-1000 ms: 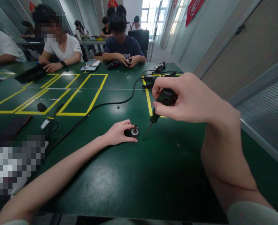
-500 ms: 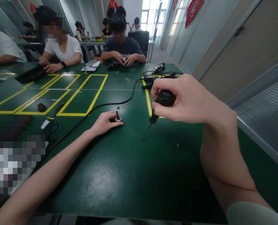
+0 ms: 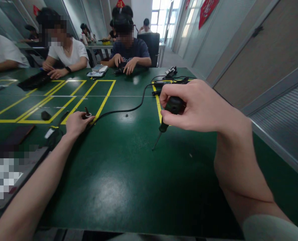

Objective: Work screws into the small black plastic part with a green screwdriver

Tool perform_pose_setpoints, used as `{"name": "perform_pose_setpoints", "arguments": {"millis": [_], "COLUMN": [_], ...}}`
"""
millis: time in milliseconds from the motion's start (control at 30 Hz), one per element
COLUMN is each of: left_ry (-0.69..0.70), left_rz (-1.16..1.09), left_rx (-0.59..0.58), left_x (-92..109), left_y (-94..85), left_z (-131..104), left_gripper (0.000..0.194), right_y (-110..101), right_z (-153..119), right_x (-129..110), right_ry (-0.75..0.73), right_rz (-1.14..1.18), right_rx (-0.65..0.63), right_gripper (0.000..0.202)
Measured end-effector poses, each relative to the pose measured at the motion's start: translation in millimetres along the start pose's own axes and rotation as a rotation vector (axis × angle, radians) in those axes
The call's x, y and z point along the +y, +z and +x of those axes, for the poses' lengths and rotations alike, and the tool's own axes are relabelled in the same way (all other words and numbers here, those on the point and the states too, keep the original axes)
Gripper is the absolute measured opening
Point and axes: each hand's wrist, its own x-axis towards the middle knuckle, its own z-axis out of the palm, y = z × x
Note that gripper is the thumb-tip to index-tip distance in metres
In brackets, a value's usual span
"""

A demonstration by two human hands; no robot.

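Observation:
My right hand (image 3: 196,105) is closed around the black handle of a screwdriver (image 3: 165,124), whose thin shaft slants down to the left over the green tabletop (image 3: 138,174). On the left, my left hand (image 3: 76,124) has its fingers closed on a small part with a dark upright stem and a pale round disc (image 3: 88,114). That hand is beside a black cable (image 3: 113,111) and the corner of a yellow taped box. A tiny dark piece (image 3: 126,115) lies on the table between my hands.
Yellow tape (image 3: 105,100) marks rectangles on the table. A dark block (image 3: 45,115) and a cable with a white tag (image 3: 50,132) lie at left. Black devices (image 3: 171,80) sit at the far right. Co-workers (image 3: 130,50) sit across the table.
My left hand has moved left with the small stemmed part, from the table's middle to the taped box's corner. My right hand and the screwdriver have barely moved.

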Motion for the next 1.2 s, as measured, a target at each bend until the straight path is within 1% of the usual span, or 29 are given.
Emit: {"name": "perform_pose_setpoints", "arguments": {"millis": [133, 267, 333, 433, 467, 533, 600, 700, 767, 867, 933, 1000, 1100, 1200], "left_ry": [-0.075, -0.110, -0.110, -0.112, -0.115, -0.121, -0.121, -0.136, -0.159, -0.171, -0.174, -0.174, -0.167, -0.190], "left_rz": [0.036, 0.027, 0.012, -0.005, -0.007, -0.001, 0.011, 0.014, 0.012, 0.035, 0.057, 0.048, -0.055, -0.193], "left_rx": [-0.021, -0.034, -0.050, -0.090, -0.104, -0.127, -0.144, -0.166, -0.181, -0.185, -0.154, -0.087, 0.025, 0.091], "left_x": [2.8, 1.9, -2.5, -13.2, -16.8, -22.3, -24.3, -21.2, -17.6, -14.3, -13.9, -13.7, -11.3, -4.8], "left_y": [-0.7, -2.8, -4.3, -8.0, -9.7, -13.6, -17.5, -22.8, -26.7, -34.3, -40.3, -46.4, -54.8, -61.8], "left_z": [-4.3, -5.1, -3.1, 3.3, 5.7, 9.6, 11.3, 9.6, 6.9, 3.0, 1.0, -0.8, -2.9, -3.2], "left_gripper": [0.057, 0.060, 0.067, 0.084, 0.085, 0.079, 0.064, 0.044, 0.040, 0.041, 0.042, 0.044, 0.045, 0.048], "right_y": [0.0, 0.0, -0.2, -0.1, 0.1, 0.5, 0.9, 1.3, 1.5, 1.9, 2.3, 2.9, 3.8, 4.3], "right_z": [0.0, 0.5, 1.0, 1.5, 1.6, 1.5, 1.2, 1.0, 1.1, 1.5, 1.4, 1.0, 0.4, 0.5], "right_x": [-1.5, -2.3, -2.7, -3.0, -3.1, -3.0, -3.0, -2.9, -3.0, -3.0, -2.8, -2.3, -1.0, -0.1], "right_ry": [0.004, 0.021, 0.030, 0.034, 0.033, 0.032, 0.031, 0.031, 0.027, 0.027, 0.030, 0.025, 0.011, 0.008], "right_rz": [0.013, 0.010, 0.010, 0.018, 0.018, 0.013, 0.001, -0.011, -0.012, -0.004, 0.001, 0.001, 0.000, -0.003], "right_rx": [0.008, -0.002, -0.007, -0.002, -0.001, -0.001, 0.000, -0.001, -0.004, 0.002, 0.005, 0.005, 0.014, 0.021], "right_gripper": [0.011, 0.012, 0.013, 0.014, 0.014, 0.013, 0.012, 0.011, 0.011, 0.011, 0.011, 0.011, 0.011, 0.011]}}
